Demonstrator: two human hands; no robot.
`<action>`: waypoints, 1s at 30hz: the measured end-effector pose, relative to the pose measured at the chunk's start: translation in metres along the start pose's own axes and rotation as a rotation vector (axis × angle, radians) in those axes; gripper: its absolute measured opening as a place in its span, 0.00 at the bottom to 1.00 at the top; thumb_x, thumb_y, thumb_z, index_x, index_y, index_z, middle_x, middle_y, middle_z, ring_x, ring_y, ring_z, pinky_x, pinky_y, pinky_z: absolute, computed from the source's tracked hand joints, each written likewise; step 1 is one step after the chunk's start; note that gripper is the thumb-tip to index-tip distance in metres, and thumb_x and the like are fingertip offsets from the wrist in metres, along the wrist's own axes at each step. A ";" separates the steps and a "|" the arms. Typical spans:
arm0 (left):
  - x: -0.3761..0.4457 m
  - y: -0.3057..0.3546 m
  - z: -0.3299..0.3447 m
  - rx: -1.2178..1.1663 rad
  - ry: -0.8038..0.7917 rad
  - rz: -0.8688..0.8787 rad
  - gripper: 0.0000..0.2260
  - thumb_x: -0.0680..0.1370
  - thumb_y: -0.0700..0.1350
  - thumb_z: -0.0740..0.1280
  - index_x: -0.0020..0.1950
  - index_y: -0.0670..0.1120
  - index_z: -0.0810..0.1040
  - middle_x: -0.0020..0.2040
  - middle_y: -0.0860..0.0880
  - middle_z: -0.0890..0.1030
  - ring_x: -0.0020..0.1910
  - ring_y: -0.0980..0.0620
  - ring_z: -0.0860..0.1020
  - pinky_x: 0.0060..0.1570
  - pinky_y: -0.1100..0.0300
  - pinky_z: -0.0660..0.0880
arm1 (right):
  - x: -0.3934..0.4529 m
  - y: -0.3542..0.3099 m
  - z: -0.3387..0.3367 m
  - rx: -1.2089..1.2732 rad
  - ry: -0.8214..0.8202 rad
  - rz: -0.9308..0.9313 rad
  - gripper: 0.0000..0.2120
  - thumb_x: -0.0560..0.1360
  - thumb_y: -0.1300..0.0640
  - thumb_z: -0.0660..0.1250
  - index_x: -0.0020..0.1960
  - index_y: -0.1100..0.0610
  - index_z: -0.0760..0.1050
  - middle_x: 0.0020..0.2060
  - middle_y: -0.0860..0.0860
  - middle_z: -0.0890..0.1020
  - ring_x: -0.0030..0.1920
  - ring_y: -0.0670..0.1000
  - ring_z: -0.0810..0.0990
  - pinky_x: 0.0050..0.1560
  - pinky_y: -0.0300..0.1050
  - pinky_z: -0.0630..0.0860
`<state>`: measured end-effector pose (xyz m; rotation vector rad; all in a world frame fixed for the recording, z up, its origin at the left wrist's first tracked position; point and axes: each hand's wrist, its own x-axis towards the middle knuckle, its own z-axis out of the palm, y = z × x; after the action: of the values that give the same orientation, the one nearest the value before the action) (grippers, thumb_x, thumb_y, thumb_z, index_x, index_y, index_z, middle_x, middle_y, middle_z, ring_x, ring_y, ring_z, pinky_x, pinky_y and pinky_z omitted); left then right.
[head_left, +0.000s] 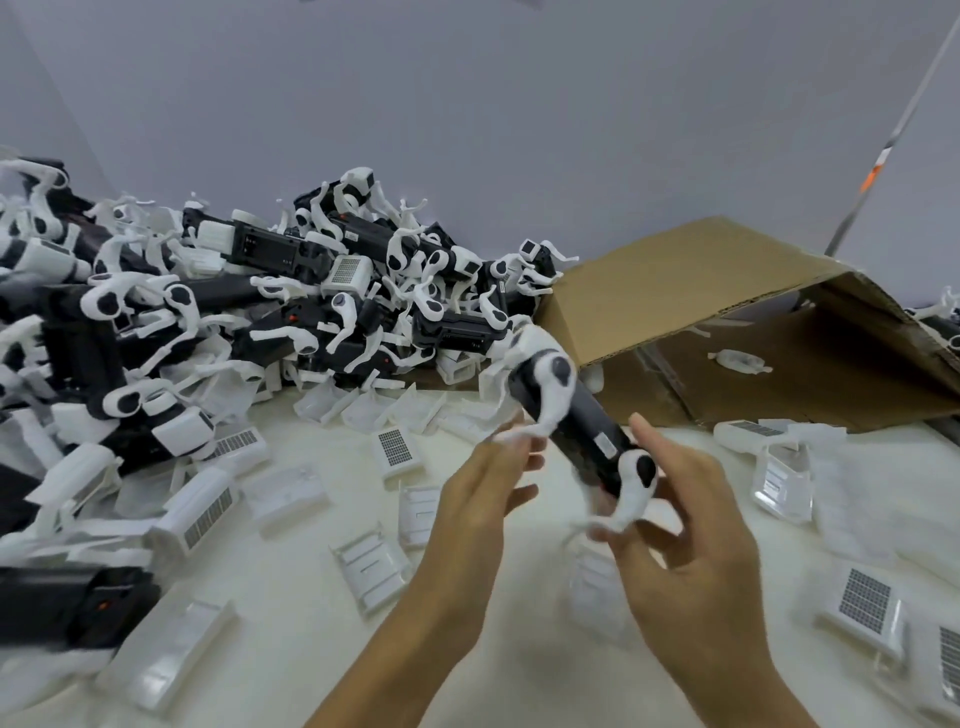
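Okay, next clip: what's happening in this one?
A person holds a black-and-white device in the air over the table. The right hand holds its lower white end, while the left hand has fingertips at a white prong halfway up; blur hides whether they grip. A heap of similar devices lies to the left, a cardboard box on its side behind, white plastic parts scattered around.

Above the bench (291, 592), the right hand (691, 545) curls its fingers (634, 551) round the lower end of a tilted black device (587, 431) with white hooked arms. The left hand (483, 499) touches 1 hooked arm with nearly straight fingers (511, 441). Behind lie a pile of like devices (234, 291) and a tipped cardboard box (675, 291). White covers (374, 566) litter the bench.
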<state>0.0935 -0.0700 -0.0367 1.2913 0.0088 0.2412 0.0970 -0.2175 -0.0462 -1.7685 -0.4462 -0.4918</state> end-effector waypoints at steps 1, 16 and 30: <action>0.001 0.003 -0.001 -0.038 0.009 -0.017 0.15 0.76 0.57 0.63 0.54 0.53 0.86 0.56 0.49 0.85 0.61 0.48 0.81 0.61 0.51 0.76 | 0.003 0.000 -0.003 -0.051 -0.007 -0.070 0.36 0.71 0.74 0.72 0.67 0.41 0.73 0.57 0.36 0.77 0.58 0.42 0.79 0.47 0.31 0.80; 0.015 0.017 -0.027 -0.357 0.169 -0.192 0.22 0.65 0.52 0.76 0.54 0.41 0.84 0.54 0.43 0.85 0.56 0.45 0.84 0.65 0.47 0.76 | 0.011 -0.001 -0.019 -0.583 -0.719 0.279 0.32 0.58 0.31 0.76 0.60 0.30 0.70 0.53 0.32 0.71 0.57 0.27 0.66 0.45 0.31 0.70; 0.003 0.015 -0.017 0.066 -0.263 -0.264 0.16 0.75 0.50 0.72 0.61 0.45 0.83 0.55 0.46 0.86 0.55 0.48 0.84 0.52 0.57 0.81 | 0.022 -0.005 -0.018 0.474 -0.062 0.512 0.12 0.74 0.53 0.66 0.51 0.51 0.86 0.40 0.51 0.84 0.39 0.48 0.82 0.34 0.42 0.79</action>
<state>0.0910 -0.0492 -0.0273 1.3640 -0.0368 -0.1568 0.1107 -0.2330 -0.0261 -1.3666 -0.1218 0.0357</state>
